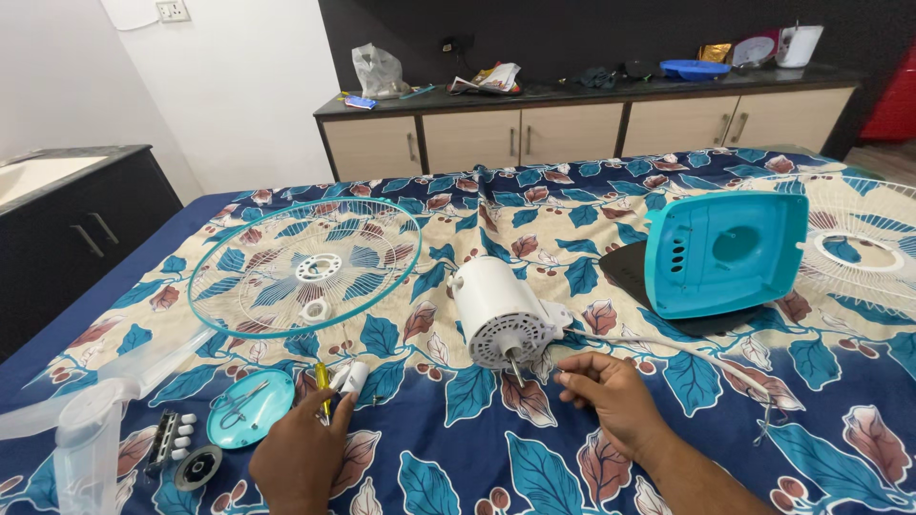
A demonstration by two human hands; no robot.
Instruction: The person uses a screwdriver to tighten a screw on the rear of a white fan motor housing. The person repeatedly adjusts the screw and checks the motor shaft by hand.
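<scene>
A white fan motor (498, 313) lies on its side on the leaf-patterned bedsheet, its metal shaft pointing toward me. My right hand (611, 396) rests on the sheet just below the shaft, fingers curled and close to it, holding nothing that I can see. My left hand (301, 453) reaches to a yellow-handled screwdriver (322, 380) and a small white plastic piece (354, 376), its fingers touching them. A white cord (668, 348) runs from the motor to the right.
A teal-rimmed wire fan guard (303, 264) lies at left, a second white guard (863, 250) at right. A teal fan base housing (725, 253) stands on a black plate. Clear fan blades (86, 424), a teal round cap (250, 408) and small parts lie at lower left. Cabinets stand behind.
</scene>
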